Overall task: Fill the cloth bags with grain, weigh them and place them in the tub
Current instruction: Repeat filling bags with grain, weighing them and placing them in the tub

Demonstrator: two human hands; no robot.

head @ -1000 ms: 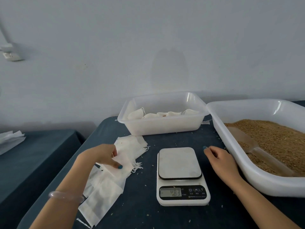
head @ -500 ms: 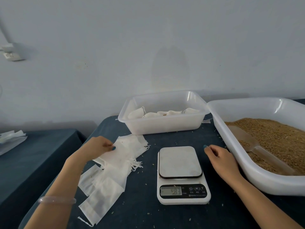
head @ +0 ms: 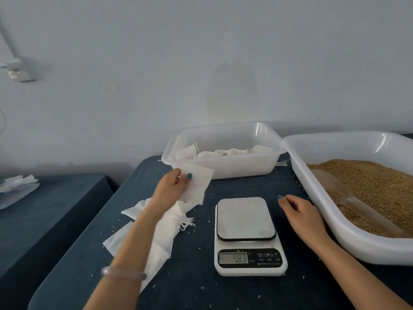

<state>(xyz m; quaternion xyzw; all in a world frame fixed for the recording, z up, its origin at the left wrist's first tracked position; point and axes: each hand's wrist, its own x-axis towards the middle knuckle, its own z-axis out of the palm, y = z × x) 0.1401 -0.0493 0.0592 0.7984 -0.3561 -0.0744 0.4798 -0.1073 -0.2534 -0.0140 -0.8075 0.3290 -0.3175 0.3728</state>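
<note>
Cloth bag (head: 197,183), pinched in my left hand (head: 171,190), hangs just before the tub (head: 223,168); I should spread its mouth wide before my loosely curled, empty right hand (head: 299,211) scoops grain (head: 368,180).

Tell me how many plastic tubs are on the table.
2. The smaller tub sits behind the scale, holding filled bags; the larger tub sits at the right, holding grain.

Blue table (head: 192,287) carries scale (head: 245,236), small tub (head: 223,170), grain tub (head: 357,247), flat cloth bags (head: 161,240).
</note>
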